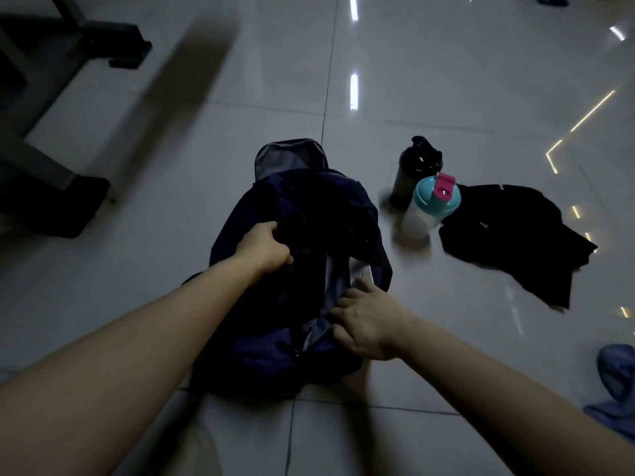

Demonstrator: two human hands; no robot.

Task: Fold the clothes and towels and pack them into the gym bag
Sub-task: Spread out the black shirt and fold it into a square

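Observation:
A dark navy gym bag [309, 207] lies on the tiled floor in the middle of the head view. My left hand [266, 247] grips the bag's left edge by the opening. At the near right side of the opening, my right hand [366, 324] presses and holds the bag's fabric. Something white [360, 271] shows inside the opening just above my right hand. To the right of the bag a black garment [515, 242] lies crumpled on the floor. At the right edge sits a blue cloth [615, 389], partly cut off.
Two bottles stand between the bag and the black garment: a black one [412, 173] and a white one with a teal lid and pink cap [429, 207]. A dark metal frame with feet [62, 187] fills the upper left. The floor is glossy tile.

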